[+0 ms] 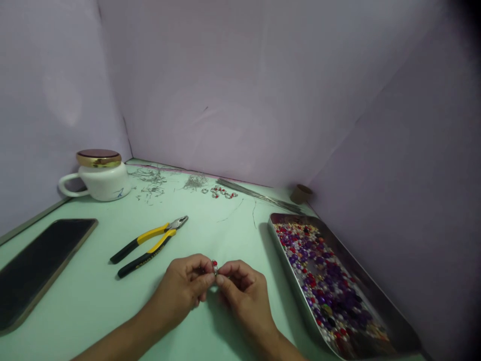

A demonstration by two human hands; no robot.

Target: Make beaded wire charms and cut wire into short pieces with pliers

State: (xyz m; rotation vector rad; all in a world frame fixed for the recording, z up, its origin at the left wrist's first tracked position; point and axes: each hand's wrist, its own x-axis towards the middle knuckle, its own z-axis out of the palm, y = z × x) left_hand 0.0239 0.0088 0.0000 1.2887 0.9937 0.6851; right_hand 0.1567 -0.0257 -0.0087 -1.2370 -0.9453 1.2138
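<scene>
Between my fingertips, just above the table, is a small beaded piece (214,263) with a red bead and paler, shiny beads. My left hand (188,282) pinches it from the left. From the right, my right hand (242,291) pinches the same piece, thumb against forefinger. The fingers cover most of it, so any wire in it is too small to make out. Pliers (152,245) with yellow and black handles lie left of my hands, jaws slightly apart. Beyond my hands, several finished-looking red-beaded links (222,192) rest on the table.
A metal tray (296,281) of mixed beads stands at the right. Thin wires (259,194) and a brown round container (301,193) lie at the back. Wire bits (150,183), a lidded white cup (105,181) and a phone (41,265) are on the left. Walls enclose the table.
</scene>
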